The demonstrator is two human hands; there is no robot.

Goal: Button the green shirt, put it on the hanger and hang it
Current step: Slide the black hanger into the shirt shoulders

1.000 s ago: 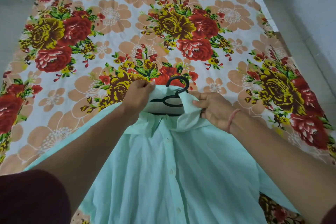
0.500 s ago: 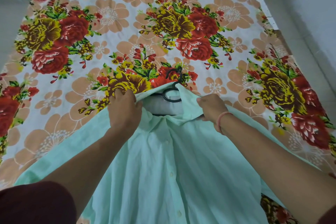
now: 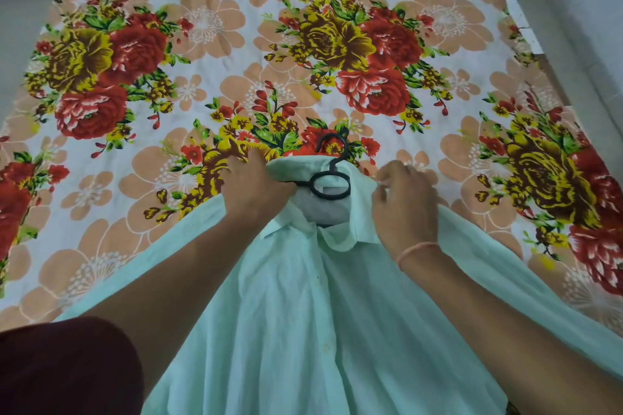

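Note:
The pale green shirt [image 3: 303, 313] lies flat on the bed, buttoned down the front, collar toward the far side. A black hanger [image 3: 330, 184] sits inside the neck opening; its ring and hook stick out past the collar, and its arms are hidden under the cloth. My left hand [image 3: 256, 189] grips the shirt at the left of the collar, beside the hanger's ring. My right hand [image 3: 404, 202] pinches the right side of the collar between thumb and fingers.
A floral bedsheet [image 3: 202, 27] in red, yellow and peach covers the bed under the shirt. The bed's right edge [image 3: 526, 30] runs along a pale wall. A dark red sleeve [image 3: 60, 367] fills the lower left corner.
Both hands have moved back in toward the neck of the shirt. The collar now lies flatter and the hanger's ring and hook show more fully above it.

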